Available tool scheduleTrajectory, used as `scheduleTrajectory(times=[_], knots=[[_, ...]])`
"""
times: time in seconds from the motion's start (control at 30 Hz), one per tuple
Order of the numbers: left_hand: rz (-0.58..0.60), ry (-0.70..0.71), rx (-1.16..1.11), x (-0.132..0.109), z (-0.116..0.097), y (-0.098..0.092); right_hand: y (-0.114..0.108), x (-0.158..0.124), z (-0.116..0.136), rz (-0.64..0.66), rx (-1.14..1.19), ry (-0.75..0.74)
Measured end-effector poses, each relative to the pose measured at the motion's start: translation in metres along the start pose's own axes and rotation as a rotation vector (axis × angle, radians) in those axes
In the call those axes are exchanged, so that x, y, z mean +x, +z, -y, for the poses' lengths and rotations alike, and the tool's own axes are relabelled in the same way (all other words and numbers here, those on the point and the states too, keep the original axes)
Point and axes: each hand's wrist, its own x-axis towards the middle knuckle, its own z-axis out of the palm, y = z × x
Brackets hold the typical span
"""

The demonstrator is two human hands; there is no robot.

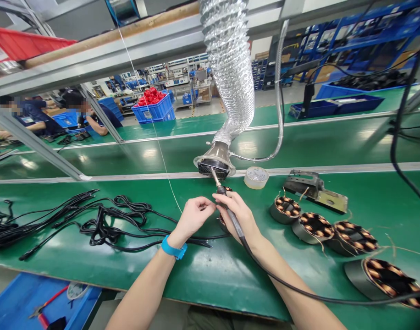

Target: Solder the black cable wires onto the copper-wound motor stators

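My right hand [239,213] is closed round a soldering iron [233,220], its metal tip pointing up and away in front of the extraction hood. My left hand [196,215], a blue band on its wrist, is pinched close beside the right fingertips; what lies between its fingers is too small to make out. A thin wire [163,160] runs down from a spool [122,10] overhead and disappears behind the left hand. Behind both hands a round part with copper windings [228,189] is mostly hidden. A black cable [210,237] leads toward it.
Above the hands hangs a foil duct [230,68] with a hood [217,158]. Several copper-wound stators [313,228], an iron stand [316,190] and a round clear tub [256,177] stand right. Black cables [117,222] lie left. A blue drawer [20,302] holds red-handled pliers [52,302].
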Motion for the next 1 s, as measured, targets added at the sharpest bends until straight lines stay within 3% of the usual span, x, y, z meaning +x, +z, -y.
scheduleTrajectory(times=[0.2,0.37,0.53,0.83,1.0], knots=[[0.048,0.052,0.074,-0.004,-0.004,-0.004,0.002,-0.005,-0.001,0.008,0.004,-0.031],[0.106,-0.050,-0.011,-0.002,-0.004,-0.008,0.002,-0.010,-0.002,0.010,-0.010,-0.020],[0.060,-0.076,-0.068,0.002,0.002,-0.004,0.002,-0.008,0.003,-0.002,-0.014,-0.017],[-0.003,-0.129,0.004,0.002,0.004,-0.001,-0.023,-0.016,0.009,-0.395,0.038,0.106],[0.009,-0.135,0.001,0.002,0.005,-0.001,-0.027,-0.024,0.012,-0.359,0.138,0.038]])
